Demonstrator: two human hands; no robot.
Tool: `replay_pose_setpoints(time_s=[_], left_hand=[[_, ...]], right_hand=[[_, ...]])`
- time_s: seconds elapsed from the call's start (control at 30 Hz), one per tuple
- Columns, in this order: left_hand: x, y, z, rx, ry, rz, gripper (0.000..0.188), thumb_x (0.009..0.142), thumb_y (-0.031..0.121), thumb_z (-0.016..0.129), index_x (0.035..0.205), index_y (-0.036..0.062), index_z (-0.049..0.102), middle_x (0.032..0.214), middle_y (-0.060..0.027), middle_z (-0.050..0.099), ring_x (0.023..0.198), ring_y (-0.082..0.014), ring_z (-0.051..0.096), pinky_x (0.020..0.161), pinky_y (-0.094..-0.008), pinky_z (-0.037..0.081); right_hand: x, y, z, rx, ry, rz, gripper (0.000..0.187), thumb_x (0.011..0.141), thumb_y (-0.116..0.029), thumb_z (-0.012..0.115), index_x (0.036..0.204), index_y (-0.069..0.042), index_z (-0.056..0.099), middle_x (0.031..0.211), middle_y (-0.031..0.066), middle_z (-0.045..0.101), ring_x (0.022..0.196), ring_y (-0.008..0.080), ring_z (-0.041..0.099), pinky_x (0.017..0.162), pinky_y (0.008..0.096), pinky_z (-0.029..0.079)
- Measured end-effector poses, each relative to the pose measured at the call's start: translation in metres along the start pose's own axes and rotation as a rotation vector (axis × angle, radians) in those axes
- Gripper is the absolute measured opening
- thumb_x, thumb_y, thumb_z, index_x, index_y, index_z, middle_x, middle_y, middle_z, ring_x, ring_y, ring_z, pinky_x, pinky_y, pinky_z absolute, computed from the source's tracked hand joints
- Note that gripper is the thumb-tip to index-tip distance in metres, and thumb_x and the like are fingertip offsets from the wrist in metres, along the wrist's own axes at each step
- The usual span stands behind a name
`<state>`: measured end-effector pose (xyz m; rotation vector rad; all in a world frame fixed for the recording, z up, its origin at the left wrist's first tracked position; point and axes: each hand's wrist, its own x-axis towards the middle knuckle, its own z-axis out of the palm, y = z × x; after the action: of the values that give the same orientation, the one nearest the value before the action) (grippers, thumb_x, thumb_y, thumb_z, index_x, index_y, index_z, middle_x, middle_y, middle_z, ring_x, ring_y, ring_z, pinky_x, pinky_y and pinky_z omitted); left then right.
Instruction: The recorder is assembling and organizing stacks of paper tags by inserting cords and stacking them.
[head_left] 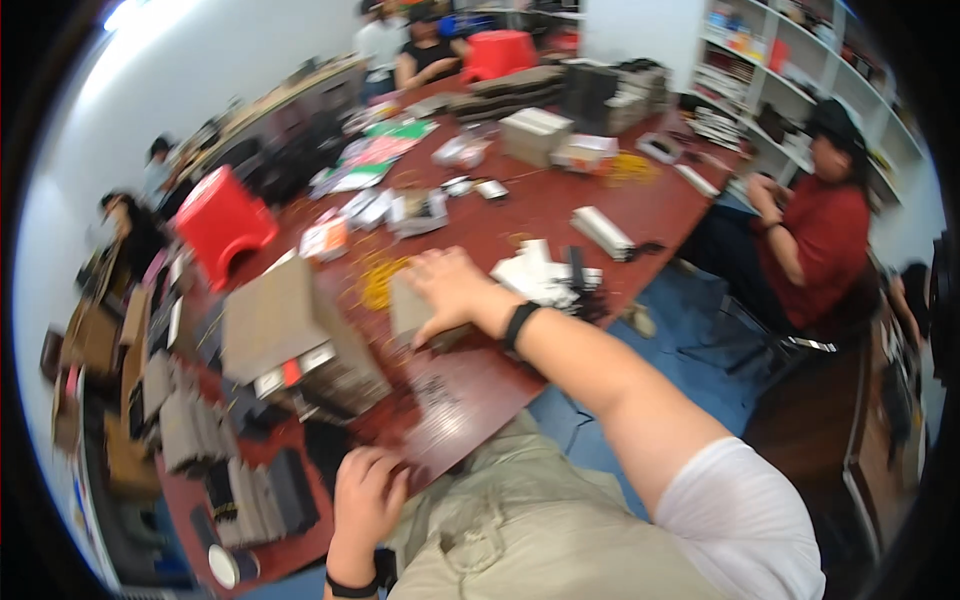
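My right hand [445, 290] reaches over the table with its fingers spread across a small grey-brown block or box [406, 312]. Thumb and fingertips lie apart on it; blur hides how firmly they touch. Close to the near table edge, my left hand [368, 492] hangs with loosely bent fingers and nothing visible in it. A black piece [325, 450] lies just beyond that hand. Left of the small block stands a large stack of grey-brown card or boxes [270, 325], with white and red pieces on its near side. A heap of yellow bands [378, 283] lies behind the small block.
On the dark red table [470, 395] lie white and black strips [545, 275], a long white box [602, 233] and papers. Grey bundles [195, 425] and a paper cup [232, 566] sit at left. A red stool [225, 225] stands upturned. A person in red [820, 235] sits right; others are farther back.
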<state>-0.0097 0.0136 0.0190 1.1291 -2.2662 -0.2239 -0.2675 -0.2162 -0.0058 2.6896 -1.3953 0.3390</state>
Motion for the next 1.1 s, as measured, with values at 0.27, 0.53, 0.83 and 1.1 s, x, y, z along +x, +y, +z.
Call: replay_pose_setpoints(time_s=[0.27, 0.53, 0.83, 1.1], left_hand=[[-0.031, -0.004, 0.039, 0.038, 0.016, 0.049, 0.01, 0.085, 0.006, 0.066, 0.093, -0.0007, 0.064, 0.096, -0.0173, 0.063, 0.092, -0.0368, 0.058, 0.084, -0.0452, 0.046], [-0.033, -0.023, 0.062, 0.07, 0.123, -0.02, 0.019, 0.074, 0.004, 0.07, 0.091, 0.0012, 0.064, 0.092, -0.0153, 0.059, 0.091, -0.0368, 0.057, 0.084, -0.0463, 0.047], [-0.035, -0.026, 0.058, 0.013, 0.119, -0.056, 0.023, 0.074, 0.003, 0.071, 0.095, 0.0015, 0.063, 0.095, -0.0137, 0.058, 0.092, -0.0344, 0.057, 0.082, -0.0416, 0.048], [-0.041, -0.029, 0.057, 0.074, 0.118, -0.09, 0.024, 0.074, 0.004, 0.071, 0.097, 0.0015, 0.064, 0.096, -0.014, 0.058, 0.095, -0.0345, 0.057, 0.084, -0.0424, 0.047]], right_hand=[[-0.019, -0.019, -0.053, -0.032, 0.07, -0.024, 0.102, 0.059, -0.057, 0.081, 0.145, -0.017, 0.044, 0.157, 0.0209, 0.021, 0.147, 0.0426, 0.011, 0.113, 0.0655, 0.014], [-0.138, -0.075, -0.185, 0.61, 0.572, -0.529, 0.031, 0.082, -0.016, 0.071, 0.112, -0.008, 0.066, 0.107, 0.0095, 0.064, 0.105, 0.0291, 0.061, 0.099, 0.05, 0.042], [-0.172, -0.133, -0.213, 0.76, 1.083, -0.56, 0.009, 0.088, -0.012, 0.064, 0.093, -0.007, 0.058, 0.072, 0.0053, 0.066, 0.057, 0.0129, 0.061, 0.056, 0.0231, 0.05], [-0.189, -0.133, -0.237, 0.855, 0.607, -0.633, 0.025, 0.076, -0.022, 0.057, 0.084, 0.001, 0.061, 0.081, 0.0138, 0.065, 0.063, 0.0264, 0.059, 0.06, 0.0335, 0.049]])
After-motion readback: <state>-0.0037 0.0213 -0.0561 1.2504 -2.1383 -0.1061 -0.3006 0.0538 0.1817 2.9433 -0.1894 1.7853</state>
